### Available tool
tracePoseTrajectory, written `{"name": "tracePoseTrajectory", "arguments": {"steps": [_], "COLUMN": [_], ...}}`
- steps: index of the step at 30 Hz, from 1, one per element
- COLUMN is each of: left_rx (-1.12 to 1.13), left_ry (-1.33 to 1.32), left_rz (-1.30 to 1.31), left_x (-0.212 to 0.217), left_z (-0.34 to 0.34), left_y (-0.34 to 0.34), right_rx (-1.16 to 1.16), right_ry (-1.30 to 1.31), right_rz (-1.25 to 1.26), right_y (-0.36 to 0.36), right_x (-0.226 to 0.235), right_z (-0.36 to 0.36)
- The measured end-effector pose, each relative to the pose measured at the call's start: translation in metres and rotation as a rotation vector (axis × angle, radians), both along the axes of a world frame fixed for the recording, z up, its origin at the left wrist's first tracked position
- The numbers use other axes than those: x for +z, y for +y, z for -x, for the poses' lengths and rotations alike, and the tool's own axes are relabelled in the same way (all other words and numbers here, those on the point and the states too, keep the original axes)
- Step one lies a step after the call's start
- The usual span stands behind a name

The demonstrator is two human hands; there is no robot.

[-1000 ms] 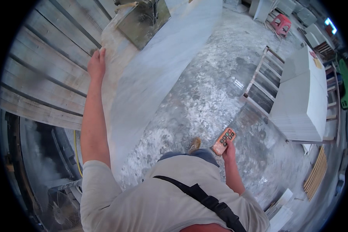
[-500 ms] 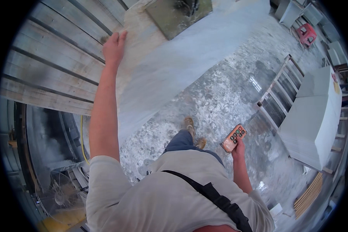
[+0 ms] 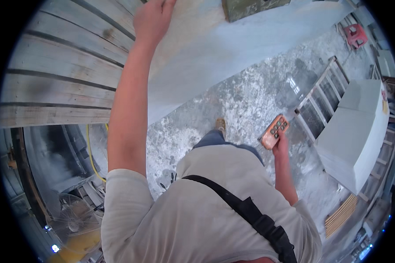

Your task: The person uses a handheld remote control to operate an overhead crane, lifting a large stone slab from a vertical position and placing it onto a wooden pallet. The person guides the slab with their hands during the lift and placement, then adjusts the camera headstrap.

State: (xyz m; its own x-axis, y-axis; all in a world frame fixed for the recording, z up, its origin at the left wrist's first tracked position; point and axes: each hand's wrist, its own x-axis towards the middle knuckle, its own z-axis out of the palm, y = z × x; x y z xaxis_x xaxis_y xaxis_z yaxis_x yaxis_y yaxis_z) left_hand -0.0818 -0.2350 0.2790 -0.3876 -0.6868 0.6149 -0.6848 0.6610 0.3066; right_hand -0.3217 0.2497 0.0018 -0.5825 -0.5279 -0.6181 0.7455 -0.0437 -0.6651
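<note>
Orange with rows of dark buttons on the remote control [image 3: 273, 135], right of centre. Pale blue-grey on the slab [image 3: 197, 61] at upper centre, turning beige leftward. Greyish white striped with dark lines across the planks [image 3: 70, 59], upper left. Mottled white and grey over the floor [image 3: 245, 92]. Red on the stool [image 3: 355, 37], upper right; white on the stacked sheets [image 3: 350, 127] at right. Black on the strap [image 3: 232, 199] over the pale grey-beige shirt [image 3: 180, 219], lower centre.
</note>
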Motion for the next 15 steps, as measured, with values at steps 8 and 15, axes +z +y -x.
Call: {"name": "tracePoseTrajectory", "arguments": {"steps": [8,15], "left_rx": [-0.066,-0.080], "left_ry": [0.040,0.010], "left_rz": [0.039,0.007], "left_x": [0.000,0.005], "left_z": [0.067,0.126], "left_y": [-0.037,-0.066], "right_rx": [-0.027,0.039], "right_ry": [-0.016,-0.061], "right_rz": [0.007,-0.006], "right_y": [-0.063,-0.093], "right_x": [0.002,-0.021], "right_z": [0.032,0.082]}}
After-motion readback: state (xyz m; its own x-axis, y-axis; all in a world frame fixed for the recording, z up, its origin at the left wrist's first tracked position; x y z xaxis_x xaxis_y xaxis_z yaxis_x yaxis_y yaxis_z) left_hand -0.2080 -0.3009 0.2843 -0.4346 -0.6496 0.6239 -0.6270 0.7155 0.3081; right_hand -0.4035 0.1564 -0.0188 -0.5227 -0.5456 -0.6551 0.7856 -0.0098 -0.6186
